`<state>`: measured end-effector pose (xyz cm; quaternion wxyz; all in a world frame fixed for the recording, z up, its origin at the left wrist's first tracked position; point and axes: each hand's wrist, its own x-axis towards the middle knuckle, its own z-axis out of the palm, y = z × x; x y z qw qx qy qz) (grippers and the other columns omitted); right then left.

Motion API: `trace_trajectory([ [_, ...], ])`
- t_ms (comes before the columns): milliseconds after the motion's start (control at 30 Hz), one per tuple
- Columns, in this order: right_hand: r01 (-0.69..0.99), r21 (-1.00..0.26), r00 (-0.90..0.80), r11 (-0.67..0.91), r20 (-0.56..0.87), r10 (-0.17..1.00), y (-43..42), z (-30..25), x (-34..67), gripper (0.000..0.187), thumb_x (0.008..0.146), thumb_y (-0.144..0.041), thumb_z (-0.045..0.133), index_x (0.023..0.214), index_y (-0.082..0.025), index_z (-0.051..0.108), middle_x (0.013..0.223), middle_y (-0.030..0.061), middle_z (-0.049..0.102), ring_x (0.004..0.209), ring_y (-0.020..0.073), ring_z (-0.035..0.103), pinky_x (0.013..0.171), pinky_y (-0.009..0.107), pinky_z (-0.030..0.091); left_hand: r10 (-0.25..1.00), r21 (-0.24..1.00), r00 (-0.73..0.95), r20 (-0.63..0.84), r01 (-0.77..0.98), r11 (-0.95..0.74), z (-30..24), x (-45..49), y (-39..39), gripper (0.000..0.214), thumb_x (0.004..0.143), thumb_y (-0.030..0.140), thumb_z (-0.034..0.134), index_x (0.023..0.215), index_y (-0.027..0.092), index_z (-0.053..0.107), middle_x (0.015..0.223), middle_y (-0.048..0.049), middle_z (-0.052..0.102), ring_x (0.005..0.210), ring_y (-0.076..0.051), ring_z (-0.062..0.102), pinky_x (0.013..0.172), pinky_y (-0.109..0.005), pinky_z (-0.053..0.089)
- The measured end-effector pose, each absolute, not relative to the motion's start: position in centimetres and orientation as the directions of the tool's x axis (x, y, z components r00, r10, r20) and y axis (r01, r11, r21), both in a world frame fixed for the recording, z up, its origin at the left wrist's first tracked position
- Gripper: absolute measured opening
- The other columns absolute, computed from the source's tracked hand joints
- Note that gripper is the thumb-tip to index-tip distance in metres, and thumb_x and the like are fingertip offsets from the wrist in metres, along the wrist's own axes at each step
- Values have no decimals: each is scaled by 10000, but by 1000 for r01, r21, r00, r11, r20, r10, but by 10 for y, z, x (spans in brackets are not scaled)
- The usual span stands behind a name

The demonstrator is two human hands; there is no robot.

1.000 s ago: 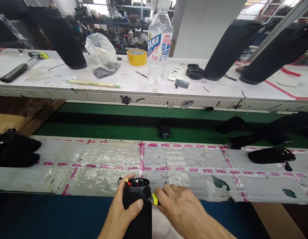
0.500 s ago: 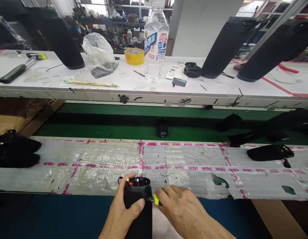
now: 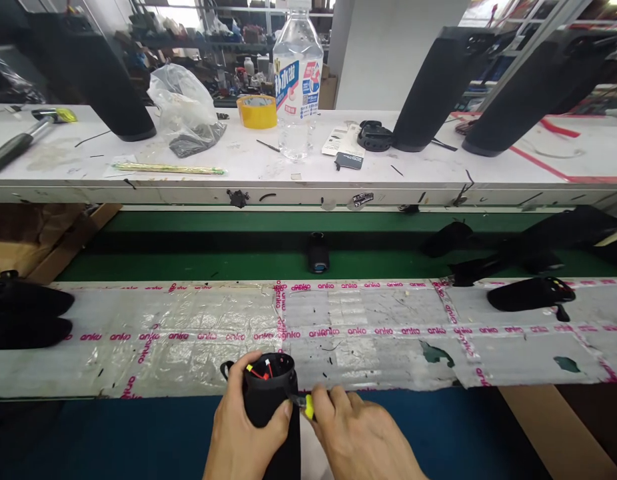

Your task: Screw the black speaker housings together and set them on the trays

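Note:
My left hand (image 3: pixel 251 427) is wrapped around the upper part of a black cylindrical housing (image 3: pixel 287 450), held upright with its open end up. Inside the opening show red wires (image 3: pixel 261 375) with small yellow and white connectors. A black strap loop sticks out at the rim's left side. In my right hand (image 3: pixel 361 433), closed fingers grip a small yellow-handled tool (image 3: pixel 309 407) with a metal tip. That tip is at the housing's right side just below the rim, beside my left thumb. Most of the tool's handle is hidden in my palm.
Plastic-covered ledge (image 3: pixel 188 367) lies ahead, with black cylinders (image 3: pixel 28 330) at left and another (image 3: pixel 528 295) at right. Behind it, a small black cylinder (image 3: pixel 318 253) stands on the green surface. The white bench (image 3: pixel 258 170) carries a bottle (image 3: pixel 297 80), yellow tape (image 3: pixel 257 112) and a mallet (image 3: pixel 23 140).
Both hands and the housing have shifted slightly left in view, and the opening now tilts a little more toward me. The tool stays by the rim. The whole view has shifted slightly.

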<state>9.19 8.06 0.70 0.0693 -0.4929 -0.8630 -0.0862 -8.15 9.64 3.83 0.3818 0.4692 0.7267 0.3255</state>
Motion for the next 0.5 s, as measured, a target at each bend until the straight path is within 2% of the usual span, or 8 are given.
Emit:
trace_trajectory([
  [133, 899, 87, -438, 430, 192, 878, 76, 9, 81, 333, 794, -170, 705, 1030, -210, 474, 704, -1, 627, 521, 193, 641, 408, 292, 406, 928, 807, -289, -234, 474, 351, 35, -83, 98, 572, 700, 432, 653, 1236, 277, 523, 1037, -56, 737, 947, -347, 704, 868, -462, 499],
  [300, 885, 106, -464, 453, 147, 873, 82, 11, 76, 284, 781, -150, 683, 933, -233, 457, 651, -5, 612, 451, 194, 605, 373, 298, 318, 927, 807, -284, -243, 471, 356, 32, -87, 100, 610, 693, 444, 672, 1260, 277, 519, 1041, -57, 734, 930, -342, 702, 864, -458, 498],
  [400, 871, 18, -484, 490, 189, 854, 90, 7, 79, 306, 821, -241, 732, 915, -244, 441, 653, -27, 619, 443, 192, 602, 383, 329, 276, 923, 826, -283, -262, 429, 366, 30, -90, 102, 613, 698, 471, 678, 1259, 278, 527, 1036, -49, 742, 944, -344, 704, 863, -448, 500],
  [500, 845, -113, -481, 523, 266, 835, 97, 3, 87, 364, 826, -262, 786, 961, -247, 448, 719, -49, 637, 553, 187, 654, 448, 328, 347, 937, 887, -191, -293, 311, 341, 26, -95, 105, 621, 729, 546, 670, 1264, 276, 507, 1105, -46, 735, 1062, -341, 667, 935, -439, 474],
])
